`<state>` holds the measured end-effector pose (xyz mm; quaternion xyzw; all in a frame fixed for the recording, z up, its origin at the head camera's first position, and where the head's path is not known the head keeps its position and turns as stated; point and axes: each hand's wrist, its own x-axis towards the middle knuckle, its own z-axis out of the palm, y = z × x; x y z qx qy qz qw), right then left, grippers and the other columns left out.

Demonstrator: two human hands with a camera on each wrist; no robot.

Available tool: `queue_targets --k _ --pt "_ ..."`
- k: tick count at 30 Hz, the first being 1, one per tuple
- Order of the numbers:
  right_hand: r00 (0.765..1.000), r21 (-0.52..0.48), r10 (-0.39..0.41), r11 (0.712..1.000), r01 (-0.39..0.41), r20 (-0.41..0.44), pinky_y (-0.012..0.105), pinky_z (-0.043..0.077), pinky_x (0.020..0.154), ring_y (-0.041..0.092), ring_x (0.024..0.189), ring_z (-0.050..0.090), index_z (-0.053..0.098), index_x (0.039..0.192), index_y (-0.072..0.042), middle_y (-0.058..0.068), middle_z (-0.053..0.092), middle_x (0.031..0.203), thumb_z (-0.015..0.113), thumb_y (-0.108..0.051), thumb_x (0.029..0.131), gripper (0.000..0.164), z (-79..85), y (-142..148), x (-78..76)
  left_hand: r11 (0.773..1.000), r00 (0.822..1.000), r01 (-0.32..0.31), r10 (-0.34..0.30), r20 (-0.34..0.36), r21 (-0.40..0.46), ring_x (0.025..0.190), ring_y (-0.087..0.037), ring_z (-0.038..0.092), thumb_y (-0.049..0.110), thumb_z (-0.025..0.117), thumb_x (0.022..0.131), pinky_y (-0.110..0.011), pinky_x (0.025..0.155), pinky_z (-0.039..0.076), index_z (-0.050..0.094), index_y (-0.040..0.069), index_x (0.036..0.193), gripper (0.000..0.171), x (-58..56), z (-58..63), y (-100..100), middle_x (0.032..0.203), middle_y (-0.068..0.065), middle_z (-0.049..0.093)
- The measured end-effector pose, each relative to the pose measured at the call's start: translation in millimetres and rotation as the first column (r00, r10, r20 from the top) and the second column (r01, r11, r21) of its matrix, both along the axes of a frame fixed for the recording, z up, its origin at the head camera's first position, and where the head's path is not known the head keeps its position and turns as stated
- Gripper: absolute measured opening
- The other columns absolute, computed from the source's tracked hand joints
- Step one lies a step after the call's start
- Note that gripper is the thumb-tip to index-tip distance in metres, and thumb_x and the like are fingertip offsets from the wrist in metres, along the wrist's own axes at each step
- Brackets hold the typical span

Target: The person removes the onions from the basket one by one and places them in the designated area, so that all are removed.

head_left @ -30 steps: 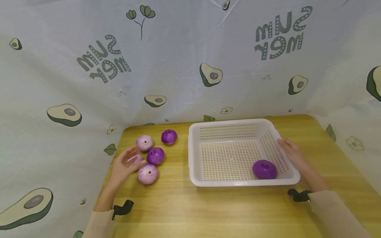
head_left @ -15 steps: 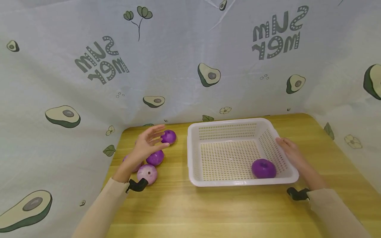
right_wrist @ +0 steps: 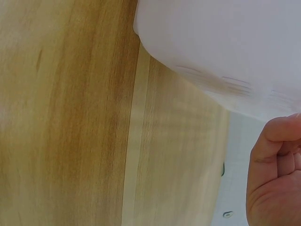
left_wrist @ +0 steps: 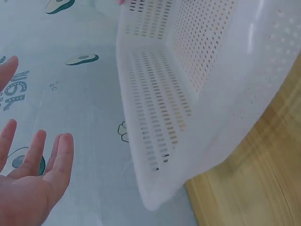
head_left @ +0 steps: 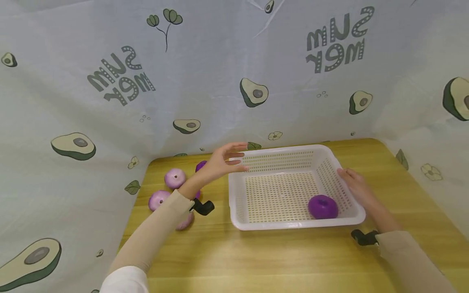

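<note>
My left hand (head_left: 221,160) is held over the left back corner of the white plastic basket (head_left: 293,224), its fingers spread and holding nothing. In the left wrist view the same hand (left_wrist: 35,183) shows bare, relaxed fingers apart from the basket (left_wrist: 211,122). At the basket's right side my right hand (head_left: 357,187) grips the rim; the right wrist view shows its curled thumb (right_wrist: 270,165) at the edge. One dark purple onion (head_left: 323,206) lies inside, near the front right corner.
Left of the basket, several onions lie on the wooden table (head_left: 220,260): a pale one (head_left: 174,178), another pale one (head_left: 158,199) and a dark purple one (head_left: 200,165). My left forearm partly hides others. A patterned sheet (head_left: 212,101) hangs behind the table.
My left hand has moved right and away from the onions, first passing above them, to the basket's left back corner. It picked up nothing. The right hand stays on the rim.
</note>
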<state>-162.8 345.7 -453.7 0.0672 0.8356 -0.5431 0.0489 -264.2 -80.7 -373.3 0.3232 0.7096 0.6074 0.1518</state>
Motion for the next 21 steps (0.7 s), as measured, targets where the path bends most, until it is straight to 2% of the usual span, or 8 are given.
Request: queue_targets --k 9,13,18,21 --pt "0.999 0.001 -0.014 1.0 0.014 0.033 0.035 0.06 0.069 0.009 0.082 0.067 0.031 0.142 0.006 0.024 0.061 0.114 0.033 -0.05 0.106 0.067 -0.8 -1 -4.2 0.99 0.992 0.123 -0.12 0.047 -0.068 0.129 -0.026 0.052 0.003 0.077 0.086 -0.035 0.103 0.048 0.048 0.008 0.146 0.066 -7.6 -7.7 57 0.146 -0.009 0.049" --pt "1.0 0.016 -0.014 1.0 0.014 0.024 0.035 0.06 0.066 0.009 0.079 0.066 0.036 0.136 0.007 0.02 0.063 0.108 0.035 -0.05 0.106 0.064 1.6 -2 -4.6 0.985 0.987 0.151 -0.146 0.063 -0.078 0.125 -0.021 0.055 0.004 0.079 0.085 -0.031 0.101 0.049 0.049 0.007 0.145 0.068 -8.1 -13.1 82 0.147 -0.012 0.049" --pt "1.0 0.002 -0.016 1.0 0.016 0.025 0.034 0.06 0.066 0.009 0.078 0.066 0.039 0.13 0.006 0.007 0.065 0.099 0.036 -0.051 0.106 0.061 2.8 -2 -3.2 0.973 0.979 0.194 -0.183 0.091 -0.126 0.122 -0.02 0.056 0.008 0.082 0.083 -0.025 0.093 0.052 0.051 0.011 0.144 0.068 -3.0 -21.3 111 0.144 -0.004 0.053" --pt "1.0 0.005 -0.012 1.0 0.012 0.022 0.034 0.06 0.067 0.008 0.078 0.067 0.039 0.131 0.007 0.009 0.065 0.1 0.035 -0.05 0.106 0.062 2.2 -1 -2.9 0.963 0.973 0.221 -0.205 0.11 -0.157 0.121 -0.019 0.056 0.009 0.082 0.083 -0.022 0.091 0.052 0.051 0.012 0.144 0.069 2.1 -27.0 126 0.142 0.0 0.054"
